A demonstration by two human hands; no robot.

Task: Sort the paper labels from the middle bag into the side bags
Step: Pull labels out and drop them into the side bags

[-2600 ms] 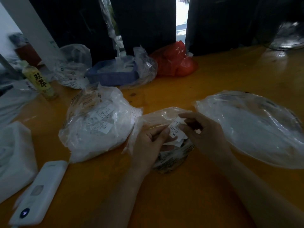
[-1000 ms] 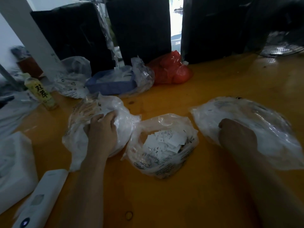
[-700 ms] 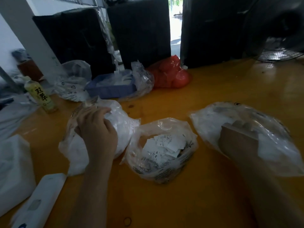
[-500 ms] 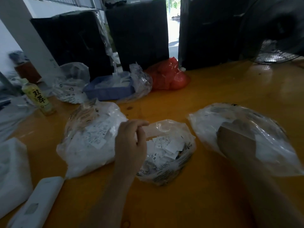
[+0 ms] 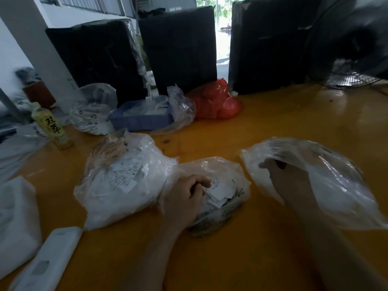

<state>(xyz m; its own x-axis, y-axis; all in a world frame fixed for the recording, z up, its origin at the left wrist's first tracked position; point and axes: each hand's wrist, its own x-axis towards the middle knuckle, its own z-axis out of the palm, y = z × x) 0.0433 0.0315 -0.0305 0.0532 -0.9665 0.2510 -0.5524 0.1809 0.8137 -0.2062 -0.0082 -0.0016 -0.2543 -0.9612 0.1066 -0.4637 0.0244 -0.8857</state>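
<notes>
The clear middle bag (image 5: pixel 228 208) lies open on the orange table, with white paper labels (image 5: pixel 220 192) loose inside it. My left hand (image 5: pixel 184 198) is in its mouth, fingers curled onto the top labels. The left bag (image 5: pixel 123 185), bulging with labels, touches the middle bag. My right hand (image 5: pixel 287 181) is inside the mouth of the flatter right bag (image 5: pixel 340 185). The plastic film blurs its fingers, so I cannot tell whether they hold a label.
A white handheld device (image 5: pixel 48 263) and white foam (image 5: pixel 14 223) lie at the near left. A drink bottle (image 5: pixel 52 127), a blue tray (image 5: pixel 142 116) in plastic, another label bag (image 5: pixel 92 110) and a red bag (image 5: pixel 216 101) line the back. A fan (image 5: pixel 352 59) stands far right.
My left hand left the left bag and moved right into the middle bag, onto the labels. My right hand stayed inside the right bag. The camera tilted up a little.
</notes>
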